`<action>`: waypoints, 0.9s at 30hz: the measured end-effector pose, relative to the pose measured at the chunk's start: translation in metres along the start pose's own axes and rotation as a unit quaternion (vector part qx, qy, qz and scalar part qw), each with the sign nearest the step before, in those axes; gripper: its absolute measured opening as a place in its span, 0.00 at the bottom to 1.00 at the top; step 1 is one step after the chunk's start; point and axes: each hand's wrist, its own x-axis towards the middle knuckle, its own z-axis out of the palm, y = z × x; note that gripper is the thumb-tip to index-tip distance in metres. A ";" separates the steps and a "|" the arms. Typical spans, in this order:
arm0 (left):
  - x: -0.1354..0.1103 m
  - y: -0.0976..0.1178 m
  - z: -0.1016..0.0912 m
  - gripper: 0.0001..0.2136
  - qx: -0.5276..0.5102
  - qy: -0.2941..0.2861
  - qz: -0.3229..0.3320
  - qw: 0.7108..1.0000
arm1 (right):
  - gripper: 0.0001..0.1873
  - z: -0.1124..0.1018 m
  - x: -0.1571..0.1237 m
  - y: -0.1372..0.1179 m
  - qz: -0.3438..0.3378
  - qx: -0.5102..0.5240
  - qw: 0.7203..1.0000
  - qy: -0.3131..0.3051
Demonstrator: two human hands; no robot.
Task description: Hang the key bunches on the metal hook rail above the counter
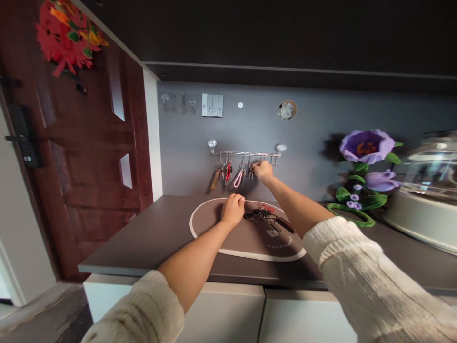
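A chrome hook rail is fixed to the grey wall, with several key bunches hanging from it, one on a pink loop. My right hand is raised to the rail, fingers pinched on a key bunch at a hook. My left hand rests on the oval brown mat, fingers curled, touching the left end of a pile of dark keys that lies on the mat.
A dark countertop tops white cabinets. A red-brown door stands at the left. Purple artificial flowers and a lidded pot sit at the right. Wall switches are above the rail.
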 end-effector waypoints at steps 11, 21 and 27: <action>0.002 -0.003 0.002 0.11 -0.007 -0.007 0.009 1.000 | 0.08 0.006 -0.006 0.002 0.043 -0.012 0.999 -0.012; 0.002 -0.006 0.003 0.11 -0.028 -0.017 0.021 0.999 | 0.09 -0.007 -0.019 -0.007 0.056 0.003 0.998 -0.028; 0.003 -0.007 0.003 0.11 -0.036 -0.024 0.024 0.999 | 0.10 -0.028 -0.039 -0.022 0.045 0.043 0.998 -0.024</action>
